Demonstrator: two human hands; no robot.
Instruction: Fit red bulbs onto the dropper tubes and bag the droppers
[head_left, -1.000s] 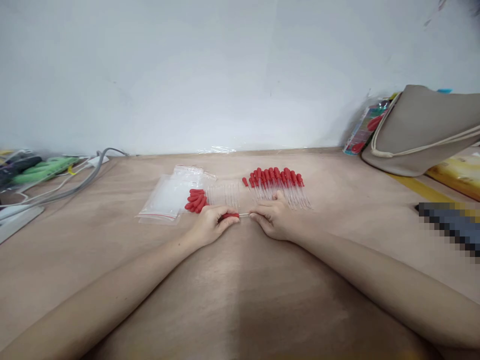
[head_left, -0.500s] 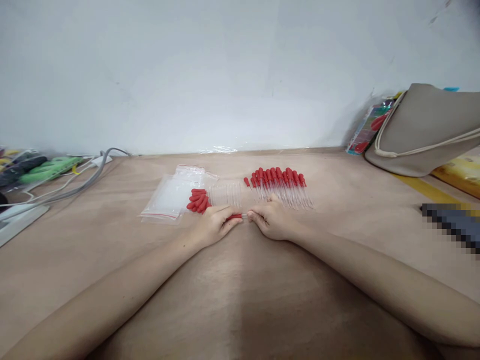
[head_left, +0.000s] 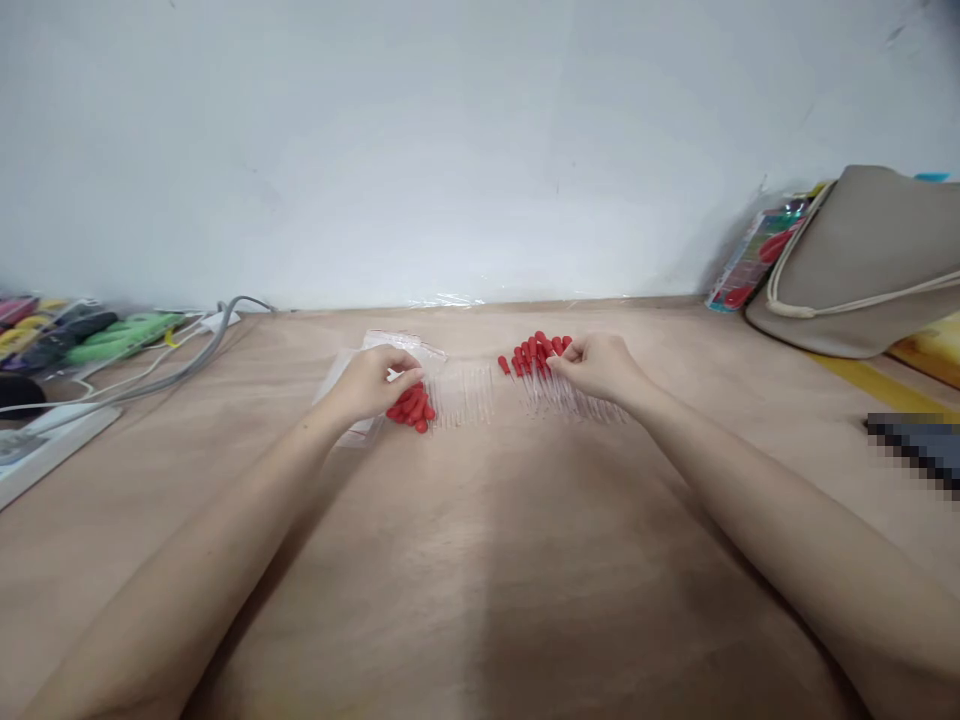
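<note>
My left hand (head_left: 369, 383) is curled over a small pile of loose red rubber bulbs (head_left: 412, 407), its fingertips pinched at the pile's far edge; what they hold is hidden. Right of the bulbs lies a row of bare clear glass tubes (head_left: 465, 395). My right hand (head_left: 596, 365) hovers over the row of assembled droppers with red bulbs (head_left: 534, 356), fingers pinched on one dropper at the row's near side. Clear zip bags (head_left: 352, 370) lie under and behind my left hand.
A wooden table (head_left: 480, 560) runs to a white wall. Grey cables (head_left: 172, 365) and green and coloured items (head_left: 112, 335) sit at the far left. A beige bag (head_left: 862, 265), a colourful packet (head_left: 750, 262) and a yellow item (head_left: 930, 350) stand at the right.
Both hands left the table's middle, where they held one dropper together. The left moved back to the red bulbs; the right carried the dropper to the row of assembled droppers.
</note>
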